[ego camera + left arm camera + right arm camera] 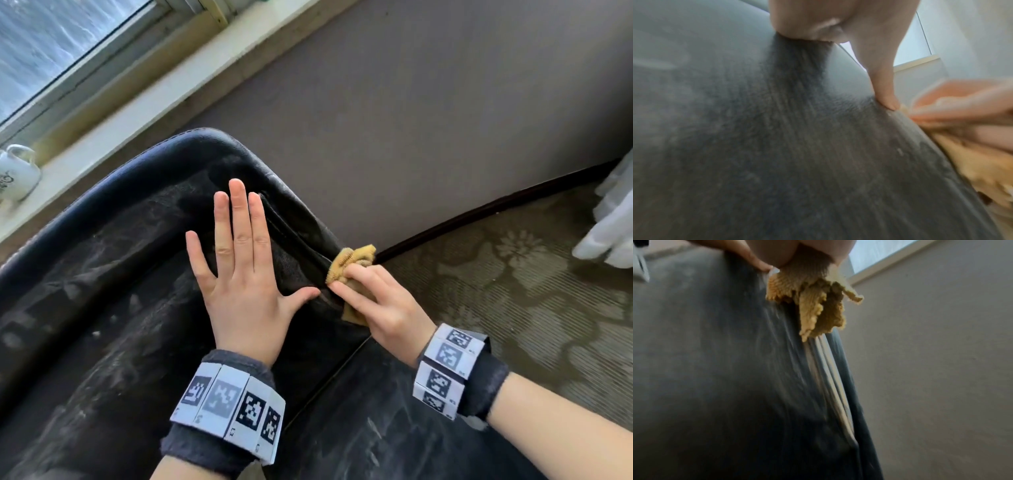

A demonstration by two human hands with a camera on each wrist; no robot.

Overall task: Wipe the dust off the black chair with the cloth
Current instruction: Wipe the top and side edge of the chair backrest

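The black chair [113, 260] fills the lower left of the head view, its dark surface streaked with pale dust. My left hand [239, 267] lies flat on the backrest, fingers straight and spread, thumb out to the right. Beside that thumb my right hand [370, 301] grips a bunched yellow cloth [352, 260] and presses it against the chair's right edge. In the right wrist view the cloth [813, 305] hangs in folds from my fingers against the chair [715, 369]. The left wrist view shows my thumb [884, 87] on the chair [756, 146] with the cloth [972, 170] at right.
A white mug [17, 174] stands on the windowsill [171, 92] at the upper left. A grey wall [411, 120] rises behind the chair. Patterned carpet [513, 291] spreads to the right, with white fabric [613, 222] hanging at the right edge.
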